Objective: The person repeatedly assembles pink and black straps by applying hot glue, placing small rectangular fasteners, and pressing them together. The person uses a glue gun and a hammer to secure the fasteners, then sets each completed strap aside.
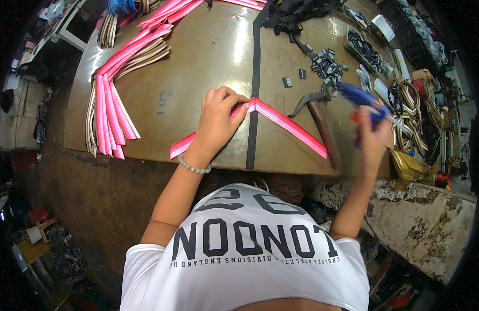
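A pink strap (288, 126) with darker red edging lies bent in a peak across the front of the table. My left hand (217, 118) is closed on it just left of the fold, thumb and fingers pinching its upper edge. Raised at the right, my right hand (371, 132) grips a blue glue gun (357, 97) with a pale glue stick at its back; both are smeared by motion. Between the strap's right arm and the glue gun lies a hammer (322, 127) with a dark curved head and a worn wooden handle. A black line (253, 140) runs under the fold.
Bundled pink straps (107, 103) with beige backs hang over the table's left side. Small black-and-grey pieces (326, 63) lie scattered beyond the hammer, near a filled clear box (365, 51). Dark strips (296, 18) are heaped at the back; coiled straps (408, 111) sit right.
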`<action>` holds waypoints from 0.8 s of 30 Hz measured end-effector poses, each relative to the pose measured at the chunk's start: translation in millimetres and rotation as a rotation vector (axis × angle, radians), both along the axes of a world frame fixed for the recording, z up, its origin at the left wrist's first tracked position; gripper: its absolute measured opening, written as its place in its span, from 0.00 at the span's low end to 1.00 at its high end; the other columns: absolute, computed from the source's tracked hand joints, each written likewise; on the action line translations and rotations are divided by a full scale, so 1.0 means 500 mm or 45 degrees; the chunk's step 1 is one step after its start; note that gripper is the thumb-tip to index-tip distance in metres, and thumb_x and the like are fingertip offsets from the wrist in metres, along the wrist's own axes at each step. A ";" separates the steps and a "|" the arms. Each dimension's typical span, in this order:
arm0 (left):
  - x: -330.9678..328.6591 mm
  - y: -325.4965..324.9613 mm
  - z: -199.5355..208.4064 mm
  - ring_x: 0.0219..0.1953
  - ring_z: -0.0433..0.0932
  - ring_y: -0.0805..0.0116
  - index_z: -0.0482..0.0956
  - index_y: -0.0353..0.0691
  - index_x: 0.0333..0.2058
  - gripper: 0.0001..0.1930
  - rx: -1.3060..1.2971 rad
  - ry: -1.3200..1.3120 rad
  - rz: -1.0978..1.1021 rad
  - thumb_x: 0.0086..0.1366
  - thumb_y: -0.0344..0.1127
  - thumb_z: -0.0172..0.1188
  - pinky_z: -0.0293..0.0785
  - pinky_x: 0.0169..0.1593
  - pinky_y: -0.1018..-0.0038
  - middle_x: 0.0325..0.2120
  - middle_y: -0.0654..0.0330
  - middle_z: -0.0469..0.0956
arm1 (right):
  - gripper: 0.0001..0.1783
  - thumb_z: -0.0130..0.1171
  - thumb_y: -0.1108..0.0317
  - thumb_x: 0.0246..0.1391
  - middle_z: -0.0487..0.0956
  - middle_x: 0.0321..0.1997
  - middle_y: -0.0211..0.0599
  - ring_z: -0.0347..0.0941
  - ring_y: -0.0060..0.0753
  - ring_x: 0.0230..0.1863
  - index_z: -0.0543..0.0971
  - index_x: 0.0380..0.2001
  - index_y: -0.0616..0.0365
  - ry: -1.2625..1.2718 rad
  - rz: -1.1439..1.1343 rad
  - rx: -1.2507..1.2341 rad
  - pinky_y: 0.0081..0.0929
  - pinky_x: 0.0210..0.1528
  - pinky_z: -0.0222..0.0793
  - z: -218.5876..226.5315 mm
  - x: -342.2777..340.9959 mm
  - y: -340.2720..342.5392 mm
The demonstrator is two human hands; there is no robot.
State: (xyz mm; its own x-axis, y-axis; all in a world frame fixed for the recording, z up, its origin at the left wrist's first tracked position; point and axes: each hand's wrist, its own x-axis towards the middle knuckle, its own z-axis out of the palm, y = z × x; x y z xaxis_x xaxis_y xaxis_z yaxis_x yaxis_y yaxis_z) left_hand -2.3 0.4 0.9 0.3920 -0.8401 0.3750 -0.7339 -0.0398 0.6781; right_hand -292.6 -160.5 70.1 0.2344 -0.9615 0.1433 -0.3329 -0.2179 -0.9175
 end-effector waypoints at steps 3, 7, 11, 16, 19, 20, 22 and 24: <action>0.005 -0.003 0.003 0.39 0.71 0.57 0.86 0.42 0.35 0.07 0.047 -0.038 -0.002 0.58 0.34 0.66 0.68 0.47 0.64 0.30 0.59 0.75 | 0.24 0.68 0.56 0.55 0.83 0.36 0.41 0.82 0.31 0.35 0.74 0.47 0.60 0.297 0.498 -0.147 0.30 0.35 0.75 0.018 0.143 0.056; 0.006 0.000 0.003 0.38 0.72 0.58 0.86 0.42 0.35 0.08 0.057 -0.031 0.007 0.58 0.36 0.67 0.68 0.46 0.65 0.30 0.58 0.76 | 0.27 0.66 0.53 0.55 0.84 0.31 0.51 0.83 0.49 0.31 0.72 0.47 0.63 0.503 0.595 -0.250 0.36 0.37 0.76 0.014 0.207 0.049; 0.005 -0.001 -0.001 0.38 0.72 0.58 0.87 0.43 0.35 0.07 0.049 -0.037 0.007 0.58 0.36 0.66 0.68 0.46 0.66 0.30 0.59 0.76 | 0.28 0.63 0.50 0.57 0.83 0.30 0.54 0.82 0.55 0.30 0.72 0.47 0.64 0.655 0.578 -0.224 0.42 0.35 0.76 0.008 0.217 0.038; 0.006 -0.003 -0.004 0.37 0.72 0.59 0.86 0.43 0.34 0.07 0.030 -0.057 -0.004 0.58 0.35 0.66 0.68 0.45 0.66 0.29 0.59 0.76 | 0.29 0.63 0.49 0.57 0.82 0.28 0.55 0.80 0.57 0.29 0.71 0.47 0.64 0.656 0.618 -0.262 0.44 0.33 0.74 0.001 0.212 0.048; 0.006 -0.003 -0.005 0.36 0.72 0.59 0.86 0.42 0.34 0.06 0.005 -0.055 -0.004 0.57 0.34 0.67 0.68 0.44 0.66 0.29 0.60 0.76 | 0.29 0.63 0.49 0.57 0.81 0.28 0.56 0.80 0.59 0.30 0.71 0.48 0.64 0.690 0.631 -0.252 0.45 0.33 0.74 -0.003 0.196 0.058; 0.006 -0.004 -0.006 0.35 0.72 0.59 0.86 0.42 0.34 0.07 0.009 -0.047 -0.007 0.58 0.34 0.67 0.68 0.44 0.66 0.28 0.60 0.76 | 0.30 0.63 0.49 0.57 0.81 0.28 0.57 0.80 0.59 0.30 0.71 0.48 0.64 0.695 0.640 -0.242 0.46 0.33 0.74 -0.004 0.191 0.063; 0.006 -0.004 -0.008 0.35 0.72 0.60 0.86 0.42 0.34 0.07 0.000 -0.029 -0.009 0.58 0.35 0.67 0.68 0.44 0.66 0.28 0.60 0.76 | 0.30 0.63 0.48 0.56 0.81 0.29 0.57 0.79 0.61 0.31 0.70 0.48 0.64 0.685 0.659 -0.218 0.46 0.33 0.73 -0.001 0.180 0.080; 0.006 -0.005 -0.009 0.35 0.73 0.60 0.86 0.43 0.34 0.06 0.016 -0.040 -0.006 0.58 0.34 0.66 0.68 0.45 0.65 0.28 0.61 0.77 | 0.30 0.65 0.49 0.55 0.80 0.28 0.55 0.80 0.57 0.29 0.71 0.48 0.65 0.729 0.666 -0.182 0.43 0.32 0.74 0.007 0.170 0.097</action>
State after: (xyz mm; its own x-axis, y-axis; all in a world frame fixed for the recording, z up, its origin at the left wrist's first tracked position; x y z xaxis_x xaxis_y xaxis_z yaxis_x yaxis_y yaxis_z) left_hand 0.7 -1.9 -3.6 0.3765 -0.8466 0.3763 -0.7550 -0.0449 0.6542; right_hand -207.8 -111.8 73.6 0.7259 -0.6875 -0.0224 -0.5670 -0.5796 -0.5852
